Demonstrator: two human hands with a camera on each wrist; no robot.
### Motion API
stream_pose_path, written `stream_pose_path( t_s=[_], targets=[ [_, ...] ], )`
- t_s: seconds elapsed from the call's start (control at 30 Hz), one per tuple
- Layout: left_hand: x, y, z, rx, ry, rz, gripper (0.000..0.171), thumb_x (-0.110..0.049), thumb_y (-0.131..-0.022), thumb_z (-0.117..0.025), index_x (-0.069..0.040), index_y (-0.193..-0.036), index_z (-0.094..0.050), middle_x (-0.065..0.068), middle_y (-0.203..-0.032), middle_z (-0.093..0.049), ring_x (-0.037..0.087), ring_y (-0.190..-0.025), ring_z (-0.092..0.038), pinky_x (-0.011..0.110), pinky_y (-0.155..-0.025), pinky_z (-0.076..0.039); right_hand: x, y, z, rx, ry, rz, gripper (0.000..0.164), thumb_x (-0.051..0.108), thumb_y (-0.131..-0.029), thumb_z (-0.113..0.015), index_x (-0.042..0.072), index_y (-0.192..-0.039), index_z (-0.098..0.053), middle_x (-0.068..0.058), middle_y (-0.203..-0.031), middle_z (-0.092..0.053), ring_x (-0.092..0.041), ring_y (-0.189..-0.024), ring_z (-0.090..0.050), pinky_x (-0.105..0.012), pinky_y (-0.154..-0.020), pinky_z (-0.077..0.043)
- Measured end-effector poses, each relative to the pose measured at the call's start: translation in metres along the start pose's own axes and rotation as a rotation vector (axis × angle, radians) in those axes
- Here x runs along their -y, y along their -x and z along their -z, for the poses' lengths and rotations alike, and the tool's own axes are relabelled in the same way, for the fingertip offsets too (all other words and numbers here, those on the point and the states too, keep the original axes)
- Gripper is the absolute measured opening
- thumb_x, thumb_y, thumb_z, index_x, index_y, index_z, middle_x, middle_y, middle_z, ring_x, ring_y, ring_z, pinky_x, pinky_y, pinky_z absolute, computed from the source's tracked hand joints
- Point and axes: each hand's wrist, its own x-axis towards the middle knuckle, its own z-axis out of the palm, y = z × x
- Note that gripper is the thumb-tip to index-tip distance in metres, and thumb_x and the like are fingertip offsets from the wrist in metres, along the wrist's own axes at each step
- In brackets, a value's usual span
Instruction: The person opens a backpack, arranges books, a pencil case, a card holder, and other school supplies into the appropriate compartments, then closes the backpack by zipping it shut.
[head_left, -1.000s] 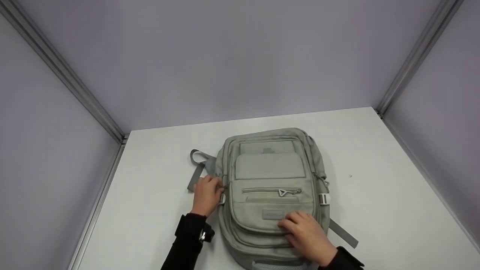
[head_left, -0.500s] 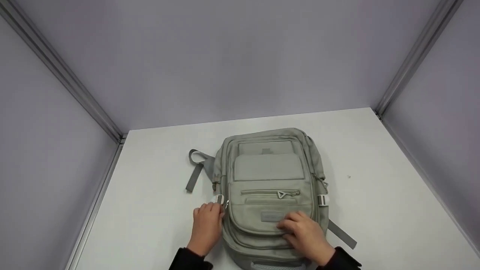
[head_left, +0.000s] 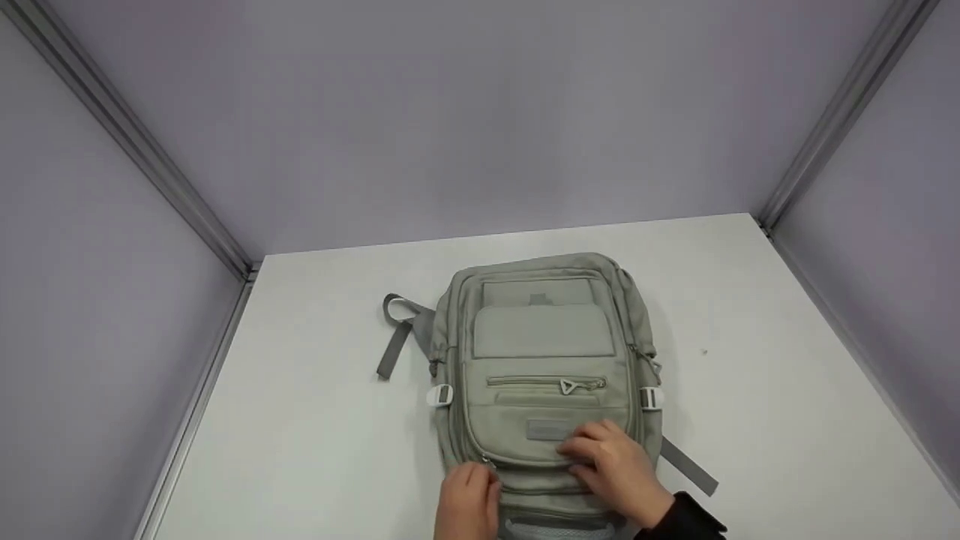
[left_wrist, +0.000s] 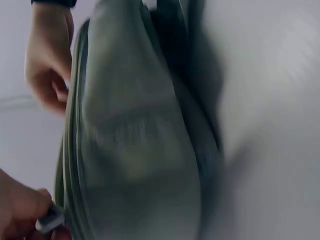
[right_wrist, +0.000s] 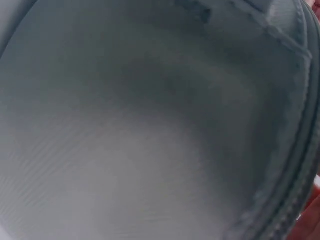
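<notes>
A grey-green backpack (head_left: 555, 409) lies front up on the white table, its base toward me. My left hand (head_left: 466, 499) is at its lower left, by the curved zip of the front pocket. In the left wrist view, that hand's fingers pinch a metal zipper pull (left_wrist: 50, 220) at the zip. My right hand (head_left: 619, 472) has curled fingers and thumb at the lower edge of the front pocket, gripping the fabric beside the grey label (head_left: 549, 429). In the right wrist view, pocket fabric (right_wrist: 150, 125) fills most of the frame, with a zip along the right.
A grey strap (head_left: 395, 349) with a loop spreads from the bag's left side, another strap (head_left: 690, 466) from its lower right. White buckles (head_left: 440, 395) sit at both sides. Pale walls enclose the white table (head_left: 322, 420) at the back and sides.
My left hand has moved down the bag's left side and round to the lower left corner, the zipper pull travelling with it. My right hand stays at the pocket edge.
</notes>
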Motion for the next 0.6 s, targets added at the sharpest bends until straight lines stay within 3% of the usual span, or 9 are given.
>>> stream_pose_path(
  t_s=[0.13, 0.3, 0.43, 0.5, 0.6],
  targets=[
    [-0.025, 0.001, -0.025, -0.083, -0.018, -0.079, 0.035, -0.005, -0.062, -0.087, -0.017, -0.074, -0.057, -0.006, -0.067, -0.050, 0.009, -0.060, -0.046, 0.019, -0.057, -0.037, -0.002, 0.001, -0.003, -0.058, 0.006, 0.036, 0.040, 0.006, -0.061, -0.089, 0.023, -0.094, -0.075, 0.008, -0.094, -0.065, -0.013, -0.084, -0.055, -0.027, -0.072, -0.048],
    [-0.048, -0.001, -0.041, 0.002, -0.004, -0.089, 0.033, -0.011, -0.065, -0.088, -0.018, -0.074, -0.057, -0.006, -0.067, -0.050, 0.008, -0.059, -0.044, 0.016, -0.056, -0.035, -0.003, 0.004, -0.006, -0.106, 0.028, 0.061, 0.041, 0.006, -0.060, -0.090, 0.022, -0.094, -0.075, 0.006, -0.094, -0.066, -0.013, -0.084, -0.056, -0.027, -0.073, -0.048],
    [-0.049, -0.002, -0.040, 0.053, 0.044, -0.066, 0.027, -0.011, -0.071, -0.085, -0.019, -0.075, -0.059, -0.006, -0.068, -0.053, 0.007, -0.059, -0.045, 0.017, -0.055, -0.034, 0.001, 0.007, -0.007, -0.105, 0.037, 0.090, 0.042, 0.008, -0.063, -0.089, 0.022, -0.100, -0.074, 0.005, -0.097, -0.065, -0.013, -0.086, -0.056, -0.028, -0.075, -0.048],
    [-0.045, -0.001, -0.038, 0.037, 0.083, -0.080, 0.024, -0.010, -0.073, -0.082, -0.018, -0.076, -0.060, -0.006, -0.068, -0.055, 0.007, -0.059, -0.045, 0.015, -0.056, -0.034, 0.004, 0.010, -0.007, -0.111, 0.027, 0.138, 0.043, 0.009, -0.064, -0.088, 0.022, -0.102, -0.073, 0.004, -0.099, -0.065, -0.013, -0.086, -0.056, -0.027, -0.075, -0.047],
    [-0.038, 0.002, -0.036, -0.018, 0.150, -0.152, 0.019, -0.006, -0.073, -0.080, -0.017, -0.076, -0.064, -0.006, -0.070, -0.059, 0.006, -0.060, -0.050, 0.014, -0.059, -0.037, 0.009, 0.012, -0.011, -0.142, -0.011, 0.220, 0.039, 0.008, -0.068, -0.086, 0.021, -0.102, -0.071, 0.003, -0.100, -0.064, -0.012, -0.084, -0.055, -0.025, -0.075, -0.044]
  ],
)
